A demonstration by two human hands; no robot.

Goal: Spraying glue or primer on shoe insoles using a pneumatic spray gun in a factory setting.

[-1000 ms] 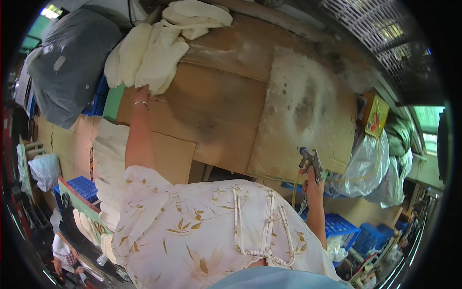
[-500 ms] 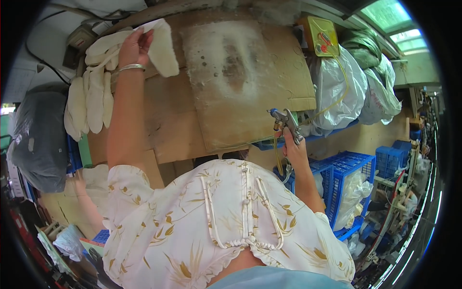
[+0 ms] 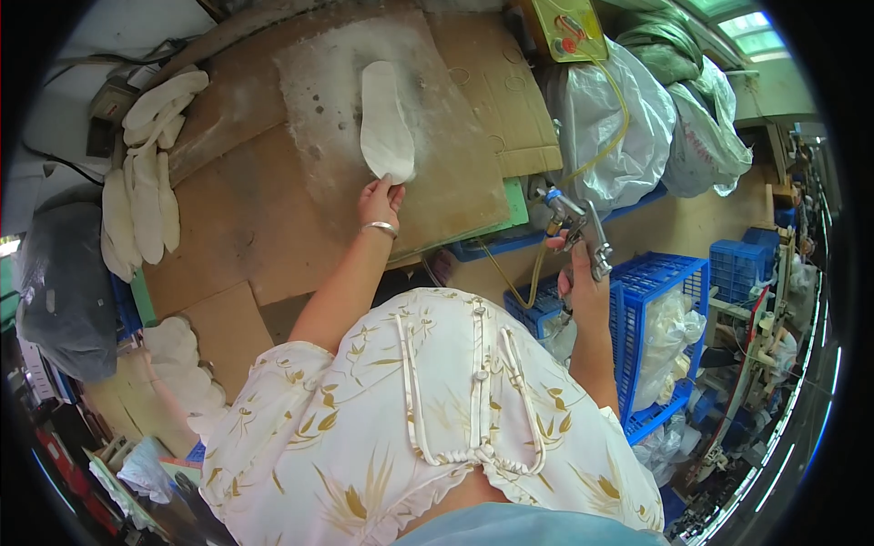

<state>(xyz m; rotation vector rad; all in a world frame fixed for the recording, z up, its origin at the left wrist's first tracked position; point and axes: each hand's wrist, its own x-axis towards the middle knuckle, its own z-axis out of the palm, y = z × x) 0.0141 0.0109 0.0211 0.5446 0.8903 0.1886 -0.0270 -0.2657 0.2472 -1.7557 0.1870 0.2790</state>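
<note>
Pinching insole (image 3: 384, 123), now over whitened cardboard (image 3: 451, 187)

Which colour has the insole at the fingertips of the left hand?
The insole is plain off-white; the head view shows it best.

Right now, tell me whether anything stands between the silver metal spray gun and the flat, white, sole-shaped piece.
Nothing visible does: from the spray gun in the right hand across to the sole-shaped piece, only flat brown cardboard and a green strip show beneath. The left hand touches just the piece's near end.
</note>
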